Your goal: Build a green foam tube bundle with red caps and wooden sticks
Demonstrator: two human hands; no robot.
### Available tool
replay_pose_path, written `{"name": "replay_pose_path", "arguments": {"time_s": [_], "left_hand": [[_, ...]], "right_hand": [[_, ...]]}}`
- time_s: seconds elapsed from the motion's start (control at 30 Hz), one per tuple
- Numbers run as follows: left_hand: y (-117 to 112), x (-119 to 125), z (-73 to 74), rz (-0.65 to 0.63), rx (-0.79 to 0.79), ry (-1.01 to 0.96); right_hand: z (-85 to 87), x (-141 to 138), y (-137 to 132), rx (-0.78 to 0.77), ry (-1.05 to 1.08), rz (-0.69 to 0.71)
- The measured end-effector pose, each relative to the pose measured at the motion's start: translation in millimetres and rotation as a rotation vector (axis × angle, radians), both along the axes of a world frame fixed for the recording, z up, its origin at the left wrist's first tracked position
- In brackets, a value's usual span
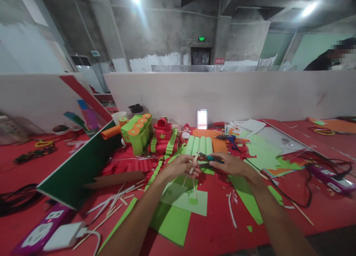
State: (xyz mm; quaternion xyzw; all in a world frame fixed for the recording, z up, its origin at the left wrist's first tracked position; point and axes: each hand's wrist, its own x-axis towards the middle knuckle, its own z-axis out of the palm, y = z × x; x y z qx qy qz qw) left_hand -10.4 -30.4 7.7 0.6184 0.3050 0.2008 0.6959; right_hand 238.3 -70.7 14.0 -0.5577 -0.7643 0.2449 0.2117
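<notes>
Thin wooden sticks (191, 170) are pinched in my left hand (181, 165), over the middle of the red table. My right hand (230, 163) grips a pair of pliers (210, 158) with teal and dark handles, its jaws at the sticks' upper ends. Whether the jaws touch the wood is too small to tell. Just behind my hands lie several pale green paper rolls (200, 144) side by side. Below them are light green paper sheets (200, 202), with another wooden stick (194, 189) and a small green star (190, 189) on top.
Green and orange paper tubes (137, 137) and a red paper model (162, 137) stand left of centre. A dark green board (80, 170) leans at left. A glue gun (229, 138), a lit phone (202, 119), paper scraps and purple power strips (332, 179) lie around. A person (319, 63) is far right.
</notes>
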Motion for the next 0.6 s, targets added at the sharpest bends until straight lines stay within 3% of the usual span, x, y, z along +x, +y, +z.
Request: {"name": "replay_pose_path", "arguments": {"time_s": [0.27, 0.6], "left_hand": [[-2, 2, 3.8, 0.026, -0.023, 0.027], [2, 1, -2.9, 0.020, -0.018, 0.038]], "right_hand": [[6.7, -7, -1, 0.016, -0.007, 0.036], [10.8, -15, -4, 0.027, -0.042, 0.031]]}}
